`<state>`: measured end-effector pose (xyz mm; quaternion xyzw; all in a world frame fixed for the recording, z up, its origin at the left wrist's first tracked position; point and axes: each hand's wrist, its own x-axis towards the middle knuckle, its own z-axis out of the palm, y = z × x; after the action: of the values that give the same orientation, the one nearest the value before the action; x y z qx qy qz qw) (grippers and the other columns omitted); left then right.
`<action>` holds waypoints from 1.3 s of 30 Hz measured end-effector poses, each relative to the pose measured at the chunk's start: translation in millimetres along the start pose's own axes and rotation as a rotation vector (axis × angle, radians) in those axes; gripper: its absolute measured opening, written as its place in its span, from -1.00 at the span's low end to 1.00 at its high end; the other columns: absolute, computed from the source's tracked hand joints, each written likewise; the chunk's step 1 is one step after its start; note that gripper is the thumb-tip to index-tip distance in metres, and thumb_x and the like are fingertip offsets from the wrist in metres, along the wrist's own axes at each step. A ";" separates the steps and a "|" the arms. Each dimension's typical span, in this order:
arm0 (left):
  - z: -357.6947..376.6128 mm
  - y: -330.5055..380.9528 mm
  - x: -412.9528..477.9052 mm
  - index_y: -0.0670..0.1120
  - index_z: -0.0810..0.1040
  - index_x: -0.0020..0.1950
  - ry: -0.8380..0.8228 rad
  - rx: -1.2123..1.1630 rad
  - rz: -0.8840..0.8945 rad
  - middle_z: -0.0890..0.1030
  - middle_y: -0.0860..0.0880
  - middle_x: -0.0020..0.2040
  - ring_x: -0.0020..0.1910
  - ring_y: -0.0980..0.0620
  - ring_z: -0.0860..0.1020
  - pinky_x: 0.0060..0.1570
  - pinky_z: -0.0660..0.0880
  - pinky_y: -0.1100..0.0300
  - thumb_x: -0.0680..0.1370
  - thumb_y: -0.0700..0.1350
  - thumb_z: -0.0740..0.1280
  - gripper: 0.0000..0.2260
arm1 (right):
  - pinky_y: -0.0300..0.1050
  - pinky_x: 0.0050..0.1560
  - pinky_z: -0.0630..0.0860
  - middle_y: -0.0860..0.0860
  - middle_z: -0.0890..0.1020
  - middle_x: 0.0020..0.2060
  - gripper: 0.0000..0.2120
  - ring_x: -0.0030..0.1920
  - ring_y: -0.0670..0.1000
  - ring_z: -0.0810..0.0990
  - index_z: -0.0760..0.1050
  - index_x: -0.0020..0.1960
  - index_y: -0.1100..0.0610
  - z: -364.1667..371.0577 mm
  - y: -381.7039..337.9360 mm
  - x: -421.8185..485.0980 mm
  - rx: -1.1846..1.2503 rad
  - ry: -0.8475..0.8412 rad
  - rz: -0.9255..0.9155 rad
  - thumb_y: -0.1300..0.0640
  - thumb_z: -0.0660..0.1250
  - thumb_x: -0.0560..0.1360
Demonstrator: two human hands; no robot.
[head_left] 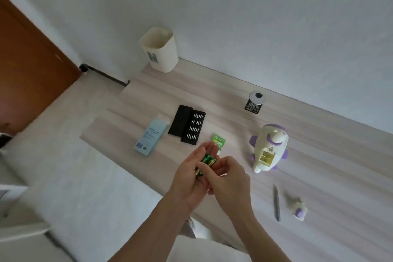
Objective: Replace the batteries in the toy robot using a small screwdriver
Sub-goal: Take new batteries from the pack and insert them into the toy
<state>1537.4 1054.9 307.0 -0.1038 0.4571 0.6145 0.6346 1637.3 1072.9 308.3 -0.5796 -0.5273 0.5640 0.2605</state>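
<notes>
1 batt. bundle (209, 158), 1 toy robot (269, 149)

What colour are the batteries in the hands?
The small cylindrical batteries are green with gold ends; head view.
</notes>
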 end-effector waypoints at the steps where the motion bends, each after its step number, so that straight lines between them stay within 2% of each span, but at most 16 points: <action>1: -5.8 4.3 -1.3 -0.15 0.64 0.20 0.010 -0.012 0.024 0.69 -0.09 0.13 0.00 -0.04 0.69 0.03 0.64 -0.01 0.52 -0.07 0.33 -0.70 | -0.02 -0.37 0.65 0.00 0.65 -0.39 -0.65 -0.45 -0.01 0.65 0.52 -0.22 0.12 7.3 -1.7 1.2 -0.014 -0.017 0.016 -0.08 0.60 0.31; 3: -16.9 14.0 -1.5 -0.16 0.61 0.25 0.013 -0.036 0.055 0.68 -0.10 0.18 0.03 -0.03 0.67 0.17 0.59 -0.03 0.50 -0.07 0.34 -0.64 | 0.02 -0.35 0.66 0.00 0.65 -0.41 -0.64 -0.44 -0.01 0.67 0.53 -0.22 0.12 21.2 -4.8 5.3 -0.027 -0.046 0.047 -0.10 0.61 0.30; 8: -38.4 47.4 13.8 -0.19 0.59 0.26 0.027 -0.028 0.084 0.68 -0.12 0.15 0.07 -0.01 0.65 0.11 0.63 0.04 0.64 -0.10 0.24 -0.72 | 0.06 -0.27 0.68 -0.04 0.69 -0.39 -0.69 -0.42 -0.03 0.68 0.56 -0.17 0.09 63.3 -11.9 21.5 -0.070 -0.058 0.064 -0.11 0.57 0.34; 11: -50.4 78.3 29.8 -0.20 0.57 0.27 0.007 0.002 0.113 0.67 -0.13 0.19 0.20 -0.04 0.64 0.10 0.61 0.01 0.68 -0.10 0.20 -0.73 | 0.07 -0.25 0.67 -0.07 0.69 -0.32 -0.75 -0.36 -0.04 0.68 0.58 -0.12 0.02 99.7 -17.9 35.1 -0.052 -0.004 0.056 -0.12 0.53 0.38; 15: -68.3 133.9 53.2 -0.18 0.55 0.23 -0.053 0.040 0.075 0.67 -0.11 0.22 0.22 -0.03 0.63 0.24 0.52 -0.09 0.69 -0.07 0.15 -0.73 | 0.03 -0.25 0.66 -0.09 0.66 -0.28 -0.85 -0.29 -0.07 0.66 0.54 -0.13 -0.06 158.7 -34.8 54.0 0.011 0.087 0.061 -0.03 0.50 0.44; 16: -74.2 147.5 60.5 -0.18 0.56 0.24 -0.064 0.064 0.067 0.67 -0.10 0.22 0.22 -0.01 0.63 0.22 0.54 -0.08 0.69 -0.08 0.15 -0.72 | 0.01 -0.22 0.66 -0.10 0.66 -0.28 -0.87 -0.27 -0.08 0.66 0.55 -0.12 -0.05 174.2 -40.0 58.7 0.035 0.106 0.073 -0.01 0.50 0.45; 19: -88.0 184.2 82.1 -0.19 0.57 0.24 -0.092 0.150 0.048 0.67 -0.07 0.22 0.22 0.04 0.63 0.03 0.61 0.07 0.69 -0.09 0.15 -0.72 | 0.01 -0.12 0.67 -0.06 0.70 -0.25 -0.92 -0.20 -0.04 0.69 0.60 -0.08 0.03 216.1 -48.3 75.7 0.170 0.161 0.146 0.08 0.49 0.47; 23: -103.6 214.2 100.9 -0.25 0.59 0.20 -0.094 0.202 0.046 0.68 -0.12 0.20 0.27 0.00 0.60 0.25 0.50 0.04 0.70 -0.14 0.15 -0.72 | 0.13 0.06 0.63 0.09 0.73 -0.16 -0.94 -0.04 0.15 0.70 0.65 -0.03 0.09 255.0 -51.9 90.3 0.351 0.168 0.272 0.12 0.45 0.52; 26: -112.7 224.1 111.8 -0.25 0.60 0.16 -0.100 0.236 0.035 0.69 -0.10 0.17 0.28 0.02 0.59 0.31 0.46 0.05 0.70 -0.16 0.14 -0.72 | 0.16 0.17 0.60 0.14 0.73 -0.11 -0.89 0.03 0.18 0.69 0.68 0.00 0.12 272.4 -57.1 94.9 0.426 0.145 0.290 0.15 0.39 0.55; 31: -118.2 231.1 118.7 -0.14 0.67 0.14 -0.127 0.346 0.054 0.68 0.00 0.21 0.29 0.05 0.58 0.36 0.43 0.03 0.70 -0.11 0.17 -0.71 | -0.06 0.08 0.58 0.21 0.71 -0.01 -0.81 0.08 0.12 0.69 0.65 0.07 0.25 282.7 -66.4 101.5 0.697 0.143 0.351 0.26 0.26 0.63; 36: -124.6 232.5 122.2 -0.01 0.62 0.29 -0.106 0.515 0.104 0.69 0.09 0.16 0.23 0.08 0.61 0.30 0.49 0.08 0.68 -0.09 0.19 -0.73 | -0.09 0.07 0.58 0.25 0.68 0.07 -0.75 0.12 0.13 0.67 0.56 0.19 0.31 293.0 -64.7 102.7 0.868 0.146 0.433 0.26 0.15 0.68; 39: -127.7 232.3 124.0 -0.05 0.58 0.33 -0.145 0.596 0.174 0.68 0.06 0.18 0.22 0.14 0.60 0.20 0.53 0.22 0.68 -0.13 0.20 -0.73 | -0.09 0.10 0.57 0.24 0.66 0.13 -0.73 0.16 0.09 0.66 0.54 0.23 0.31 293.7 -65.2 101.8 0.972 0.133 0.452 0.25 0.12 0.69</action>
<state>1254.9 1103.1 247.5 0.1702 0.5778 0.5110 0.6132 1324.3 1099.1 261.2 -0.5258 -0.0500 0.7470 0.4037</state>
